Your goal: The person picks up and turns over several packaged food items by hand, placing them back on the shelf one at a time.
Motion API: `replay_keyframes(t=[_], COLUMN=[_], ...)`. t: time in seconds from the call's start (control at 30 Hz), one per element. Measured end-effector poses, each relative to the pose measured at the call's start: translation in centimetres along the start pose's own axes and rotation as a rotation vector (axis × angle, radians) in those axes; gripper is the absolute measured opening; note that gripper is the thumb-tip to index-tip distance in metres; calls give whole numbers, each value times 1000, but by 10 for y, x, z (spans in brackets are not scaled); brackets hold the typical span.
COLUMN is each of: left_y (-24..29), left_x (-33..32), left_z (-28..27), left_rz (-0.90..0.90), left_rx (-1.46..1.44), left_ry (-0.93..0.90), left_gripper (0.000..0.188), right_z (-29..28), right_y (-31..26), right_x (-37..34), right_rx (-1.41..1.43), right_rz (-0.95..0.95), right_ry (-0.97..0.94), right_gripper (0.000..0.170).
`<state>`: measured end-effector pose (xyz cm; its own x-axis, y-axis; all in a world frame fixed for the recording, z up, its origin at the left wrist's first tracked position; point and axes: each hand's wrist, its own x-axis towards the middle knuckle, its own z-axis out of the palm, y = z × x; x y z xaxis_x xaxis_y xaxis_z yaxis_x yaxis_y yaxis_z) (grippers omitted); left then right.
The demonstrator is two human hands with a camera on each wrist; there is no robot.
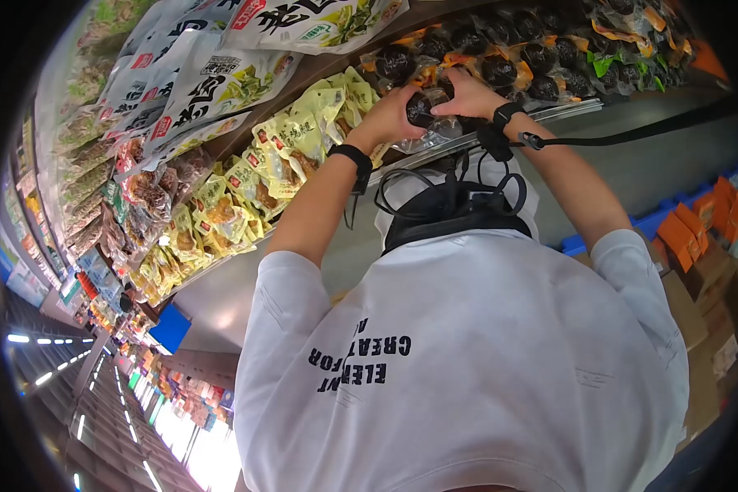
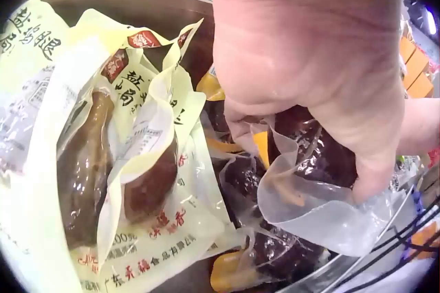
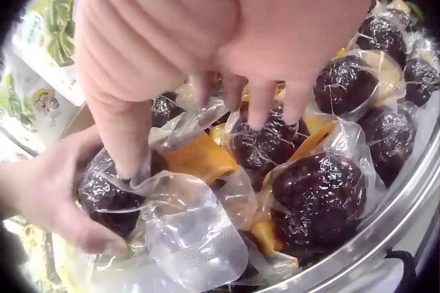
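My left hand grips a dark, round food item in a clear plastic pack, with fingers and thumb round its sides. In the left wrist view, the loose clear end of that pack hangs below the hand. From the right, my right hand reaches over the packs, its thumb touching the gripped one. Its other fingers point down onto a neighbouring dark round pack, and their tips touch its top. Another such pack lies beside it near the shelf rim. Orange labels show between the packs.
Yellow bags of drumsticks stand left of the dark packs. White printed bags fill the tier behind. A metal rim borders the shelf front. A black strap and cables hang near the arms. Cardboard boxes stand at right.
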<state>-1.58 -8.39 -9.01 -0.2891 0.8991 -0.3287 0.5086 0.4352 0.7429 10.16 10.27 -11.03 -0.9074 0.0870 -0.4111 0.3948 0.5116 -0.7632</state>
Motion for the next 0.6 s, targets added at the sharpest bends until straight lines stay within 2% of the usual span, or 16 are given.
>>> replay_keyframes(t=[0.03,0.07,0.1,0.17,0.23,0.33,0.4,0.43,0.47,0.5,0.53,0.6], left_y=[-2,-3,-1,5,8,5,0,-3,-6,-6,-8,-12], left_x=[4,8,10,12,14,12,9,6,2,-1,-4,-10], left_z=[0,1,0,3,5,11,18,23,29,32,35,40], left_rz=[-4,-7,-10,-48,-83,-104,-46,-55,-42,-27,-30,-185], left_rx=[-6,-17,-28,-36,-38,23,187,185,237,287,282,230], left_ry=[1,-2,-6,4,14,111,255,255,342,427,422,518], left_gripper=[79,79,80,79,79,78,80,80,78,77,77,74], right_z=[-1,-1,0,2,6,10,16,20,23,23,22,22], right_y=[-3,-5,-4,-2,5,14,19,23,27,24,22,19], right_x=[1,4,8,12,16,24,28,28,30,30,28,24], right_rx=[39,39,148,257,176,202,188,87,-14,-12,-51,-92], right_rz=[-60,-58,20,98,-39,-22,-15,-8,-1,2,15,38], right_ry=[104,98,-64,-231,-170,-155,-139,-110,-80,-87,-76,-68], right_gripper=[80,80,80,80,78,75,75,72,69,69,68,66])
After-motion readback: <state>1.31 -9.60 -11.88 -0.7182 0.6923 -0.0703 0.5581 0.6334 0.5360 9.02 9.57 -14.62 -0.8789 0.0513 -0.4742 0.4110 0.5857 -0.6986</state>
